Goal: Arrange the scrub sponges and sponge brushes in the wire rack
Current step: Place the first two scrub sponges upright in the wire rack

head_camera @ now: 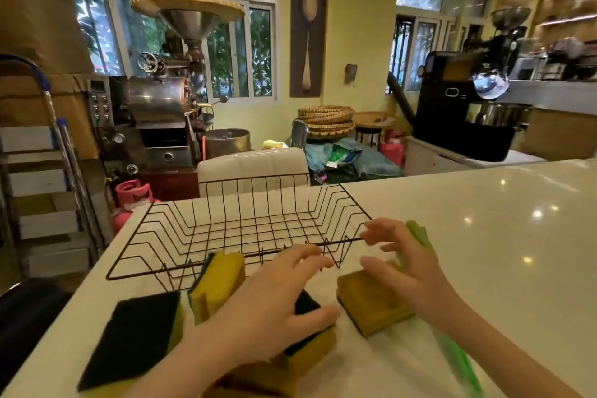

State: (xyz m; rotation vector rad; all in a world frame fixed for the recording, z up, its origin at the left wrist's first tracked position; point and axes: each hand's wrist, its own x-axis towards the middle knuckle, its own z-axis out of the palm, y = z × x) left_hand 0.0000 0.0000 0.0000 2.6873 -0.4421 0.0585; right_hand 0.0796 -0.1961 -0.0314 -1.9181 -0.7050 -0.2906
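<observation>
I find the black wire rack standing on the white worktop; through its bars I see only the worktop, no sponge inside. Against the outside of its near rail a yellow scrub sponge leans on edge. To the left a second sponge lies flat, dark scouring side up. My left hand rests on a third sponge, fingers spread, thumb along its dark face; whether it grips I cannot tell. A brownish sponge lies just beside it, under my right hand, whose fingers are spread and curled beside the rack's near right corner. A green sponge brush lies behind that hand, its handle blurred toward the near edge. Beyond the worktop stand a white chair back and a coffee roaster.
</observation>
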